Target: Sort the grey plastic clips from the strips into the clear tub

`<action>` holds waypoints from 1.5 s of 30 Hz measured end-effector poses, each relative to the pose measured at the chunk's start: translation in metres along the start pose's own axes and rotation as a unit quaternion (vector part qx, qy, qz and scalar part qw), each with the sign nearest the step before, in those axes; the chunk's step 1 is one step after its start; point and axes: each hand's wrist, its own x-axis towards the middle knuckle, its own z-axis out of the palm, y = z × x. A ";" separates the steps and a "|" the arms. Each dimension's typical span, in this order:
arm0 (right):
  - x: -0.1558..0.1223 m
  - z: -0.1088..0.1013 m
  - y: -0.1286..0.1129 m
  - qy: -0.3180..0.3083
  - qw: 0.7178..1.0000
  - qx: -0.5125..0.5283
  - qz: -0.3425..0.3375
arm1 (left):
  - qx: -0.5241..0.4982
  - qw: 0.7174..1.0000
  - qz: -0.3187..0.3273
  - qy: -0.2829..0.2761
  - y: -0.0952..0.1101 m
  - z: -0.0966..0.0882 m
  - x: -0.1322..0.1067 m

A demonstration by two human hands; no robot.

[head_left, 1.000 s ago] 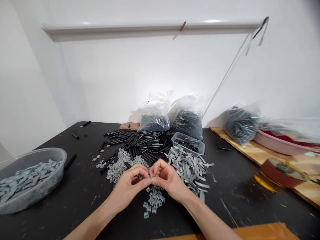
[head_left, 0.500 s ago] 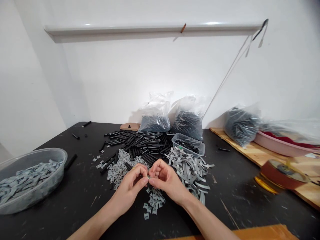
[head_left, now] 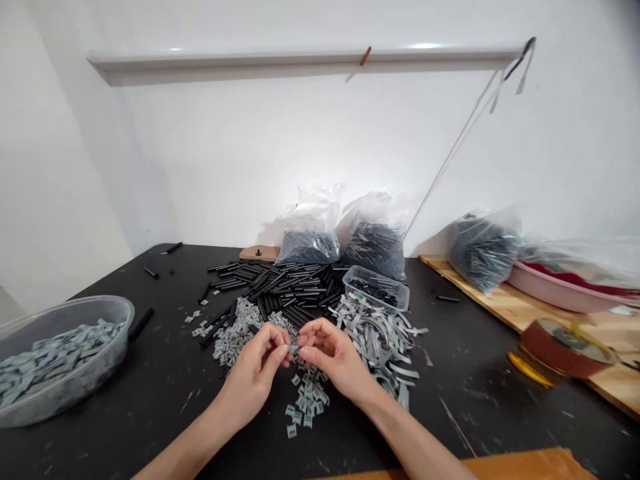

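Observation:
My left hand (head_left: 257, 373) and my right hand (head_left: 333, 357) meet above the black table (head_left: 150, 393), fingertips pinched together on a small grey plastic piece (head_left: 294, 349). Under them lies a scatter of small grey clips (head_left: 306, 399). A heap of grey clips (head_left: 235, 333) sits to the left of my hands, a pile of longer grey strips (head_left: 380, 337) to the right. Behind them spreads a pile of black rods (head_left: 285, 290).
A clear tub with grey parts (head_left: 55, 357) stands at the left. A small clear box (head_left: 383, 287) and several plastic bags of dark parts (head_left: 340, 237) stand at the back. A wooden board (head_left: 505, 303), a pink tray (head_left: 565, 283) and a tape roll (head_left: 563, 347) lie at the right.
My hands have shifted slightly up and away. The left fingers have stretched out a little while both hands keep pinching the small grey piece.

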 end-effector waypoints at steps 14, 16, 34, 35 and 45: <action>0.005 0.005 0.013 0.018 1.000 -0.001 0.022 | 0.133 0.988 0.070 0.015 0.003 0.000 0.003; 0.005 0.005 0.013 0.025 0.999 -0.011 0.022 | 0.126 0.990 0.067 0.018 0.002 0.002 0.002; 0.003 0.001 0.008 0.043 0.996 -0.077 -0.027 | -0.055 0.995 -0.078 -0.017 -0.006 -0.001 0.003; 0.003 0.001 0.009 0.042 0.995 -0.083 -0.028 | -0.056 0.995 -0.083 -0.019 -0.007 -0.002 0.003; -0.002 -0.015 -0.010 0.017 0.925 -0.373 -0.068 | 0.083 0.996 -0.045 0.002 0.001 -0.001 0.000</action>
